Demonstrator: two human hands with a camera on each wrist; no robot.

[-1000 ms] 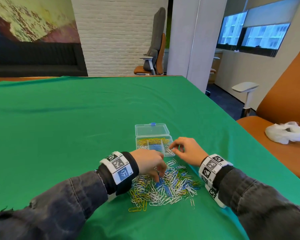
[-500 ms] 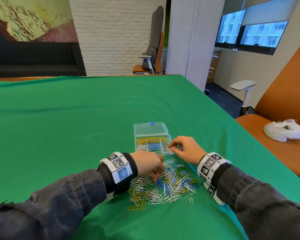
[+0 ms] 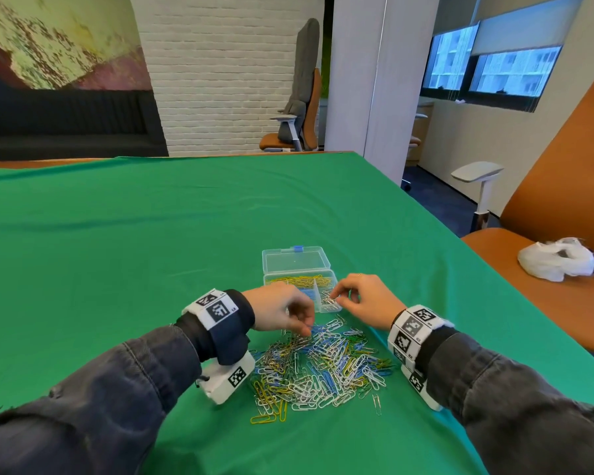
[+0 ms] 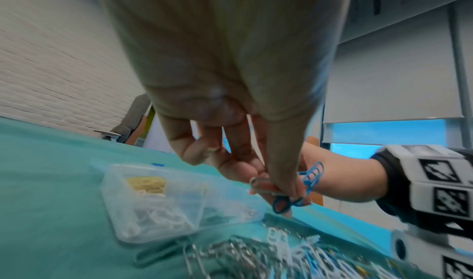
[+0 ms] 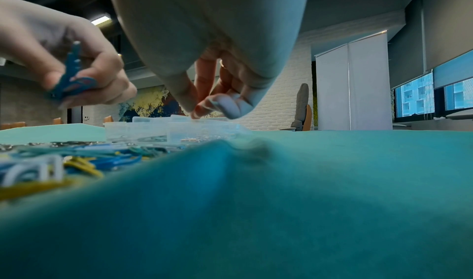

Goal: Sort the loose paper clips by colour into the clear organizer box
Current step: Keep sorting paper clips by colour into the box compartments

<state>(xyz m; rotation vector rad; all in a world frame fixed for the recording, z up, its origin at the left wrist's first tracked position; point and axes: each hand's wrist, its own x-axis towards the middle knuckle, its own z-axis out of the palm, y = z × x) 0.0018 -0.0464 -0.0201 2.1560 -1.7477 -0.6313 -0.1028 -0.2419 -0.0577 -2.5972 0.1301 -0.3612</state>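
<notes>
While the left hand (image 3: 282,311) pinches blue clips (image 4: 297,190) above the pile (image 3: 319,365), the right hand (image 3: 360,299) hovers, fingertips pinched together, over the organizer box (image 3: 299,269); whether it holds anything is unclear.

Left hand (image 3: 282,311) hangs knuckles-up, fingertips pinched together and pointing down. Right hand (image 3: 360,299) sits palm-down alongside, thumb and forefinger nearly closed, other fingers loosely curled.

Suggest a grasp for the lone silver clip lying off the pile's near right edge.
Judging by its pose, come from straight above. The silver clip lies flat on the green cloth, apart from the pile, long axis roughly toward the person. Pinch across its narrow width, near one rounded end, tipping that end up off the cloth.
</notes>
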